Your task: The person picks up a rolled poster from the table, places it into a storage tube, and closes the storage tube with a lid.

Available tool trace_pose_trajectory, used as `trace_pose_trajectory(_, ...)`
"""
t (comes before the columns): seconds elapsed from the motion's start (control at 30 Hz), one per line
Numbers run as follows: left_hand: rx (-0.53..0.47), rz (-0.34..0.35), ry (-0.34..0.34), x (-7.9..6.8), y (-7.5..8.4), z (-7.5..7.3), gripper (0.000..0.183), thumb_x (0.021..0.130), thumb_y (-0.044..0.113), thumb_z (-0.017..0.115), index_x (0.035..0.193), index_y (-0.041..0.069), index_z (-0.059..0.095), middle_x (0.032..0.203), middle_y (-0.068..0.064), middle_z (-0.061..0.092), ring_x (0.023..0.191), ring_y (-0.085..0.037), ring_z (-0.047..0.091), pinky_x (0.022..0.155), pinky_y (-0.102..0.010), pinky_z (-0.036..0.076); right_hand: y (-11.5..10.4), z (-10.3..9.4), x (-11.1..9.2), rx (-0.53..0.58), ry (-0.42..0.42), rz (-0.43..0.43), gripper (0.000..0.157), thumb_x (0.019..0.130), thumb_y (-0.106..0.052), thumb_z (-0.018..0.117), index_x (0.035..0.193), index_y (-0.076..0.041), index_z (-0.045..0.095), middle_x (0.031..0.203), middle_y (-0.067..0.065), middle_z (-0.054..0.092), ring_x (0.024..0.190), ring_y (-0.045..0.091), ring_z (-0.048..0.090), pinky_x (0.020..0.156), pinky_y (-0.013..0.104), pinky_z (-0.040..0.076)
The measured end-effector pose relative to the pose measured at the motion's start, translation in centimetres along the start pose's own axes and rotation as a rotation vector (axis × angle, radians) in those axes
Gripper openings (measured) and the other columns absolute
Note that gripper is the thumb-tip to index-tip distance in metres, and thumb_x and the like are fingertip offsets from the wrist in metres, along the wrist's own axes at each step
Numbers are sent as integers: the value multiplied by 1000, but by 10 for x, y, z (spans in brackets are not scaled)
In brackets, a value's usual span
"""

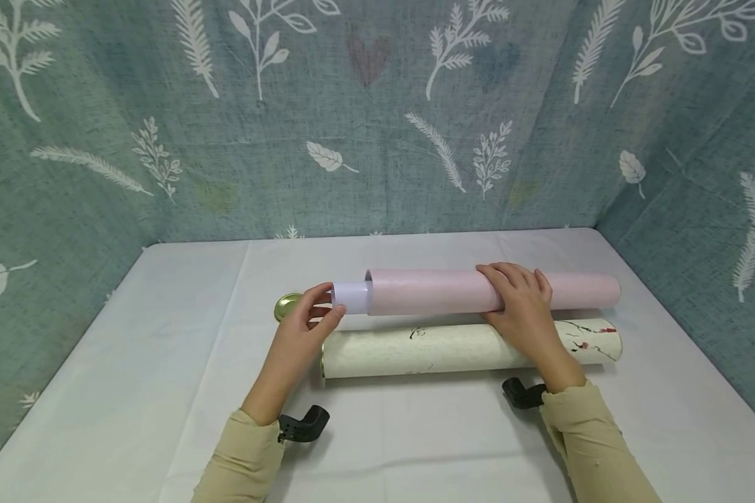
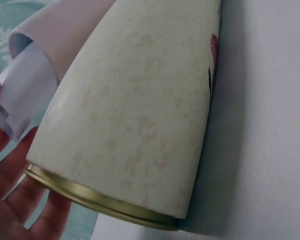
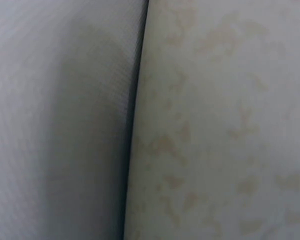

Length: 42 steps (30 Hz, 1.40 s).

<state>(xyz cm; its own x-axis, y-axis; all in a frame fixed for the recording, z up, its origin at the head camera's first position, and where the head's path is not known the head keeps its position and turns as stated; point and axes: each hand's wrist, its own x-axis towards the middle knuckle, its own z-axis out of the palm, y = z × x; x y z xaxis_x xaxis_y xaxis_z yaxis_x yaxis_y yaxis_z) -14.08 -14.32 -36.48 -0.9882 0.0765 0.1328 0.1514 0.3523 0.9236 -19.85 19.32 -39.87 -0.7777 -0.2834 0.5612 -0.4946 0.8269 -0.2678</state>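
A pink tube (image 1: pixel 428 290) lies crosswise on the table, its left end open. Out of that end sticks a white paper roll (image 1: pixel 352 298); its overlapping edge shows in the left wrist view. My left hand (image 1: pixel 298 332) pinches the roll's outer end between thumb and fingers. On the pink tube's right half, my right hand (image 1: pixel 522 314) grips it from above. Nearer to me lies a cream cardboard tube (image 1: pixel 377 355) with a plum-branch print and a gold metal rim (image 2: pixel 105 202). My right hand reaches across this tube, which fills much of the right wrist view.
A round gold lid (image 1: pixel 286 306) lies on the white-covered table (image 1: pixel 415 440), just behind my left fingers. Black wrist mounts (image 1: pixel 305 424) hang at both sleeves. Leaf-patterned green cloth (image 1: pixel 365 175) walls the back and sides.
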Motion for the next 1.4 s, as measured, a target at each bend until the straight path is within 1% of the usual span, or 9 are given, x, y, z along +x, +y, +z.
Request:
trace_pose_trajectory(0.07,24,25,32,-3,7,1,48,88,26,57,130,7,42,122,-8,49,104,-22,51,83,-37,43,0,0,0,6,2,2,69,63,-14,80,125,-21,50,122,4,48,117,29,36,97,56,10)
trace_pose_trajectory(0.2,73,58,80,-5,13,2,44,88,22,58,128,7,45,122,-6,49,102,-20,52,80,-34,46,-2,2,0,9,10,4,68,63,-14,80,124,-21,51,122,4,48,117,28,36,97,57,11)
trace_pose_trajectory(0.3,86,86,98,0,0,3,44,87,23,59,127,10,47,121,-3,49,101,-18,53,77,-33,47,-2,2,-1,14,14,5,68,63,-15,81,124,-21,51,122,4,49,117,28,36,97,57,11)
trace_pose_trajectory(0.43,84,95,103,6,-20,4,47,85,33,60,128,19,47,122,4,49,99,-13,54,75,-30,48,-2,3,-2,19,8,8,69,63,-14,81,124,-21,51,122,4,48,117,27,36,97,57,10)
trace_pose_trajectory(0.67,74,77,93,4,-23,6,50,84,41,59,128,23,43,124,7,48,99,-11,53,76,-31,47,-4,4,-3,11,-3,10,69,63,-15,80,125,-21,50,123,3,47,117,27,35,97,56,10)
trace_pose_trajectory(0.83,55,65,80,3,-18,7,47,85,35,59,127,20,44,122,3,49,99,-13,52,77,-31,47,-4,3,-2,7,-4,10,68,64,-15,80,125,-21,50,123,3,48,117,28,36,97,56,11)
trace_pose_trajectory(1.07,21,68,45,-5,9,7,44,88,18,58,128,8,43,118,-9,52,98,-21,54,78,-32,46,-4,3,-2,3,-4,6,68,64,-16,80,125,-20,50,123,4,48,117,28,36,97,56,11)
trace_pose_trajectory(1.23,24,69,20,-6,12,9,42,89,18,56,128,7,44,118,-9,52,99,-21,54,81,-37,45,-2,3,-1,1,0,1,68,64,-15,80,125,-20,51,122,4,48,117,28,36,97,56,11)
trace_pose_trajectory(1.4,35,85,5,-4,14,11,44,87,17,59,127,9,45,117,-9,53,99,-21,54,81,-37,45,-1,0,1,-6,4,4,69,63,-14,80,125,-21,50,122,3,48,117,27,36,97,56,11)
